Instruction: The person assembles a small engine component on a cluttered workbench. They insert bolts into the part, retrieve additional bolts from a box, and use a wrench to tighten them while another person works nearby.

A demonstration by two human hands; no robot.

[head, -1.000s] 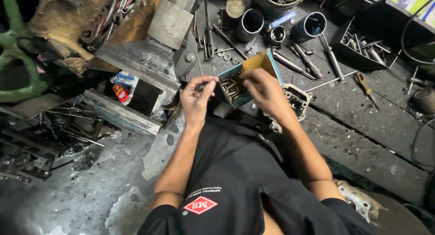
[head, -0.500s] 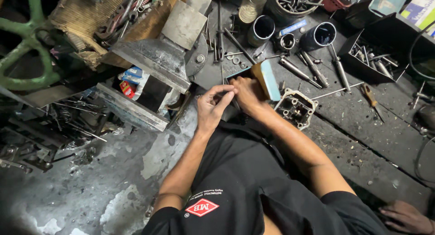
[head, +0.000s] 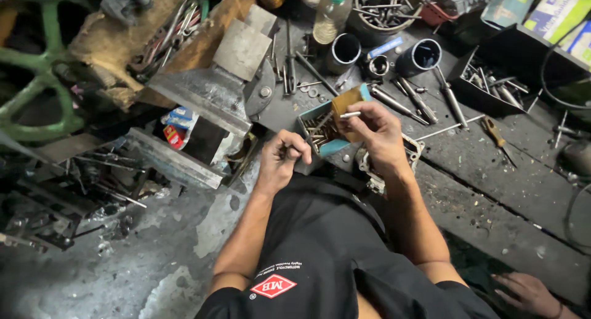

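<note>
A small blue cardboard box [head: 335, 148] with a brown flap lies open on the dark workbench, filled with several dark bolts. My right hand [head: 377, 133] is over the box's right side and pinches a short silver bolt [head: 349, 115] between thumb and forefinger, its fingers against the flap. My left hand [head: 280, 160] is just left of the box, fingers closed on a thin dark bolt [head: 290, 149]. A grey cast metal part [head: 414, 151] lies partly hidden under my right wrist.
Two metal cylinders [head: 345, 48] [head: 422, 54], a bottle [head: 329, 14], loose rods and a black tray of bolts [head: 492, 85] crowd the bench's far side. A screwdriver [head: 495, 134] lies right. A green wheel [head: 37, 79] stands left. Another person's hand [head: 529, 293] rests bottom right.
My hands have drawn apart: the left hand has dropped to the left of the box, and the right hand now holds a silver bolt above the open box.
</note>
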